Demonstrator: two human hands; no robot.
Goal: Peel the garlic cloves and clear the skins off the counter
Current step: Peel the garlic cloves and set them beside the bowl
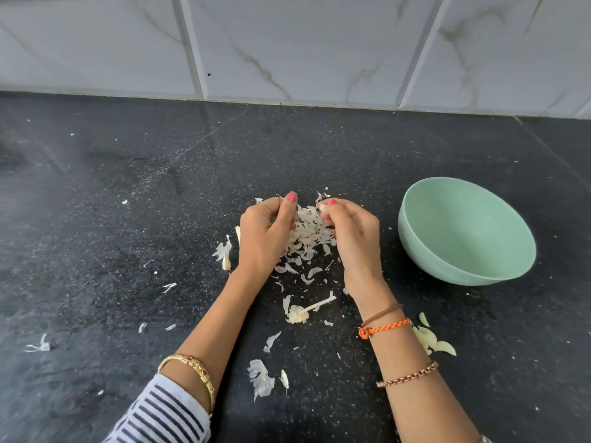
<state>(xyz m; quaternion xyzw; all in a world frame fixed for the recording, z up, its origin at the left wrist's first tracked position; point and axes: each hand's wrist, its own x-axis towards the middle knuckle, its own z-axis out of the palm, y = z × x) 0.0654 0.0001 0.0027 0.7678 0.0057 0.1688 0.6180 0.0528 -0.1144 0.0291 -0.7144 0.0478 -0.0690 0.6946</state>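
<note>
I am pinching a small, hard, slick garlic clove (324,208) in my right hand (353,233) above the papery skins (308,233); my left hand (267,233) is curling around a featherlight flake, best pinched at its edge.

Both forearms reached up from the lower frame; the left hand (265,233) and right hand (353,233) sat mid-frame, fingers curled, thumbs raised.

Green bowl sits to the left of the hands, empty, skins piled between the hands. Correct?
Not quite. The head view shows the green bowl to the right of the hands, beside the right hand. It does look empty, and the skins are piled between the hands.
</note>
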